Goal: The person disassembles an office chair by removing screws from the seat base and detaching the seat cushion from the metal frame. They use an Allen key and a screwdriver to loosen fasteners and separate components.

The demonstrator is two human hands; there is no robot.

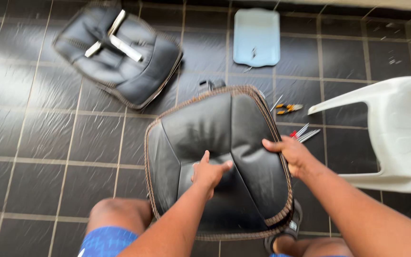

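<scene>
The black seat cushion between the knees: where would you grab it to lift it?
Probably by the two side edges of the cushion, coming from above. The braided rim runs all around and gives a firm lip, and the right hand already grips the right edge. The left hand rests on the smooth padded middle, which offers little to hold.

The white plastic chair (396, 133) is cut off at right.

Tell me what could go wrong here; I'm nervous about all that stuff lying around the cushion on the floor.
The pliers and screwdrivers lie on the tiles right beside the black cushion; a foot or the right hand could land on them. The left hand presses the middle, so the cushion might slide on the glossy floor. The white chair stands close to the right arm.
</scene>
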